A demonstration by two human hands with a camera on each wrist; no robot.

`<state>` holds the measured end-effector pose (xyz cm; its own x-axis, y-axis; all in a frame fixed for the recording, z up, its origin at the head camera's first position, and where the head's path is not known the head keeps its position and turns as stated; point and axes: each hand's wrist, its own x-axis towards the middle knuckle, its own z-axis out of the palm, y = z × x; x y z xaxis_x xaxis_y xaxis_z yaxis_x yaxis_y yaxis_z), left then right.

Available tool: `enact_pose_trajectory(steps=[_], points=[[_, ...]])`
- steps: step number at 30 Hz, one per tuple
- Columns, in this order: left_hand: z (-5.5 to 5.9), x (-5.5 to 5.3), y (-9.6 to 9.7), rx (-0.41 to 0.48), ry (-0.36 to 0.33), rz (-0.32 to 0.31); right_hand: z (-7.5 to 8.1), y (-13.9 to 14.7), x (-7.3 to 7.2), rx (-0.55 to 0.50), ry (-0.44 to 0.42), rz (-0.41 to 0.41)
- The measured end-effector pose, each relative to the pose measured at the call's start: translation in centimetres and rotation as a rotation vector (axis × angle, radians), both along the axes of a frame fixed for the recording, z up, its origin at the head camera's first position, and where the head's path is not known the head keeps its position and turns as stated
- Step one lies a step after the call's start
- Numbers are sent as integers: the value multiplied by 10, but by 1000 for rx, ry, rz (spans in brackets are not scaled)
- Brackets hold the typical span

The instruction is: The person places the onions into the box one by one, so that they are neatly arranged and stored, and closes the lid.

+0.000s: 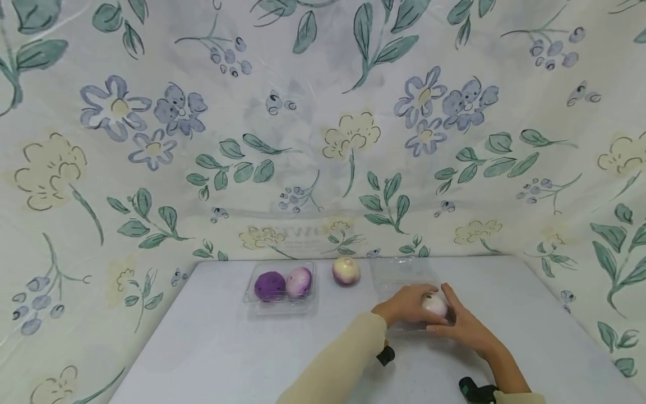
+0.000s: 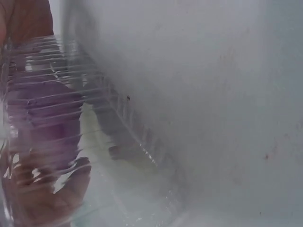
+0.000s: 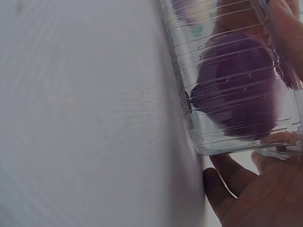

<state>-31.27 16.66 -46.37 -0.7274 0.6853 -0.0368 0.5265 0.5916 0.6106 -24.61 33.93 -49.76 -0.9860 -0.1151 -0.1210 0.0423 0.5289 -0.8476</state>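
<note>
- floral sheet (image 1: 282, 185) takes up the whole background, blue flowers, green leaves, pale yellow blooms
- white table (image 1: 222, 359) in front of it
- open clear plastic clamshell (image 1: 401, 273) on the right side of the table, lid flopped back, ribbed walls
- second clear plastic box (image 1: 281, 306) over on the left, two round purple-ish onions (image 1: 270, 287) side by side in it, one way darker
- left hand (image 1: 410, 304) has its fingers and thumb curled round an onion
- right hand (image 1: 466, 328) is at the clamshell's right end, fingers spread, honestly can't tell if it's gripping anything
- that purple-and-white onion (image 1: 435, 304) sits inside the clamshell, between both hands
- loose yellowish-and-purple onion (image 1: 345, 271) on the table between the two containers
</note>
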Motion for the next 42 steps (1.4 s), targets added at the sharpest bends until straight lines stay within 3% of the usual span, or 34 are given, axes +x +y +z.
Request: enact_pose_trajectory(steps=[14, 30, 36, 42], points=[[15, -2, -8, 26, 63, -19, 4, -1, 4, -5, 13, 14], [29, -11, -17, 71, 68, -55, 3, -1, 4, 2, 10, 21], [36, -20, -22, 69, 125, -85, 2, -1, 4, -4, -9, 18], [44, -31, -31, 82, 156, -57, 0, 0, 2, -11, -5, 22]])
